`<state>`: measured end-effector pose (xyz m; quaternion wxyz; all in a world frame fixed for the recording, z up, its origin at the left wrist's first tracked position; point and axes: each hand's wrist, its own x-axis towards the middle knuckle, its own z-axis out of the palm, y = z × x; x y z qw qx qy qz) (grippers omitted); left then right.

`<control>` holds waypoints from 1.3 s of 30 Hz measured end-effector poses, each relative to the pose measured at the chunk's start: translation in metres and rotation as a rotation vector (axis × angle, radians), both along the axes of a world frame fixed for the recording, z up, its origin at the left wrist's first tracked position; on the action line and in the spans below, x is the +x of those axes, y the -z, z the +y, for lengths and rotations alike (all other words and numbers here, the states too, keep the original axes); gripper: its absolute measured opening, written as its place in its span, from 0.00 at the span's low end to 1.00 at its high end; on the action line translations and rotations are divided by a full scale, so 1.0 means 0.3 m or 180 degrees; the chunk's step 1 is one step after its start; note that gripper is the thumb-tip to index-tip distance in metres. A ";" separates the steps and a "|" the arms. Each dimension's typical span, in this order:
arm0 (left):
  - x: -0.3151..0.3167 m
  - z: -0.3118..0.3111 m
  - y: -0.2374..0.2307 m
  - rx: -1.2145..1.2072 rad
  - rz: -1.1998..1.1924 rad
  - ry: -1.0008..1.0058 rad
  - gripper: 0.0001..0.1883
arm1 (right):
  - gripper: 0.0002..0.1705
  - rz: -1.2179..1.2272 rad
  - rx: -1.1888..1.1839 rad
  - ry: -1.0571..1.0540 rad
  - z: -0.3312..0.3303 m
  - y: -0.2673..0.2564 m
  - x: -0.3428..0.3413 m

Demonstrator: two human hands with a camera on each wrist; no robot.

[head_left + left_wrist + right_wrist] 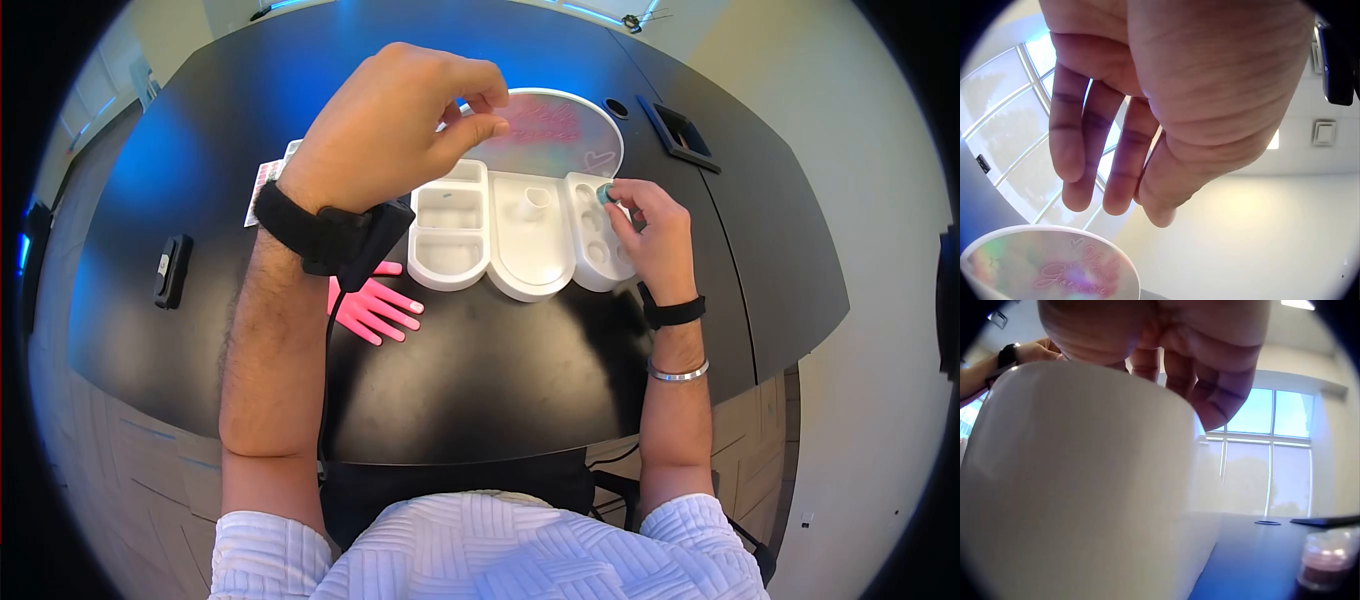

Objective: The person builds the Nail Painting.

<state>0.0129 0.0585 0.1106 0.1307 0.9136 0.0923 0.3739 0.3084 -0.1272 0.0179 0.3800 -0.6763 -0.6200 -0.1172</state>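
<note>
Raised over the table, my left hand (395, 120) holds nothing; its fingers bend loosely, and the left wrist view shows the same hand (1172, 94) with fingers hanging down. My right hand (658, 235) pinches a small teal round thing (605, 194) at the round wells of the white organizer (530, 270). In the right wrist view the organizer's wall (1085, 475) hides the fingertips of that hand (1179, 344). An oval panel with pink lettering (560, 130) stands behind the organizer, also visible in the left wrist view (1054, 265).
A pink hand-shaped thing (370, 312) lies left of the organizer, partly behind the left forearm. Farther left are a sheet of small stickers (262, 190) and a black device (173, 271). A black frame (680, 135) lies back right. A small pinkish jar (1325, 559) shows in the right wrist view.
</note>
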 end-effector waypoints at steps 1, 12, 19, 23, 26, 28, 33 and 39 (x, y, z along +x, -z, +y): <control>0.003 -0.001 0.004 0.0129 -0.0014 0.0021 0.09 | 0.11 -0.0080 -0.0051 -0.0018 0.004 0.011 0.000; 0.017 -0.008 0.014 0.0234 0.0064 0.0022 0.09 | 0.15 -0.0642 -0.0448 -0.0035 -0.002 0.033 -0.005; 0.021 -0.018 0.017 0.0221 0.0121 0.0007 0.10 | 0.20 -0.0680 -0.0666 -0.0189 0.000 0.031 -0.020; 0.021 -0.018 0.012 0.0238 0.0156 0.0015 0.10 | 0.21 -0.0728 -0.0668 -0.0207 -0.002 0.029 -0.023; 0.022 -0.018 0.013 0.0207 0.0165 0.0019 0.10 | 0.22 -0.0765 -0.0657 -0.0226 -0.002 0.028 -0.023; 0.022 -0.019 0.012 0.0203 0.0197 0.0015 0.10 | 0.22 -0.0751 -0.0655 -0.0228 -0.003 0.028 -0.023; 0.024 -0.023 0.016 0.0204 0.0219 0.0012 0.10 | 0.23 -0.0729 -0.0630 -0.0245 -0.005 0.027 -0.028; 0.024 -0.022 0.016 0.0245 0.0229 0.0031 0.10 | 0.23 -0.0718 -0.0681 -0.0224 -0.005 0.026 -0.030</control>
